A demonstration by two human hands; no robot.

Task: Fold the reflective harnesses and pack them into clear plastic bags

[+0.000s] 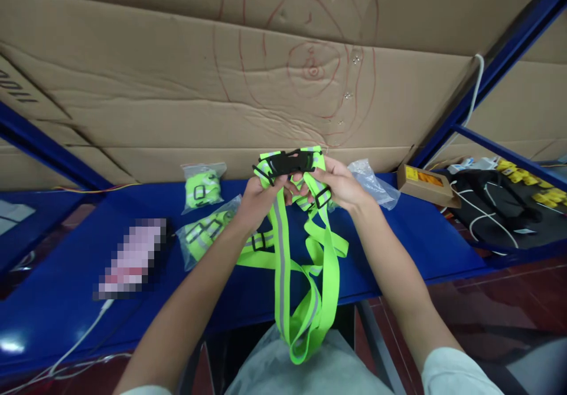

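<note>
Both hands hold up a neon-green reflective strap harness (282,253) with grey stripes, above the blue table. Its black plastic buckle (292,162) spans the gap between my hands, the two halves appearing joined. My left hand (259,197) is closed on the webbing at the buckle's left end. At the other end, my right hand (339,182) pinches the strap, just above a black slider (323,197). Long loops hang down toward my lap, and one strap trails left across the table. Some fingertips are hidden behind the webbing.
Two clear bags of folded green straps, one farther back (202,187) and one nearer (201,238), lie left. An empty plastic bag (374,183), a small cardboard box (427,185) and a black bag (496,203) are right. A blurred-out device (133,259) has a white cable. Cardboard (177,88) backs the table.
</note>
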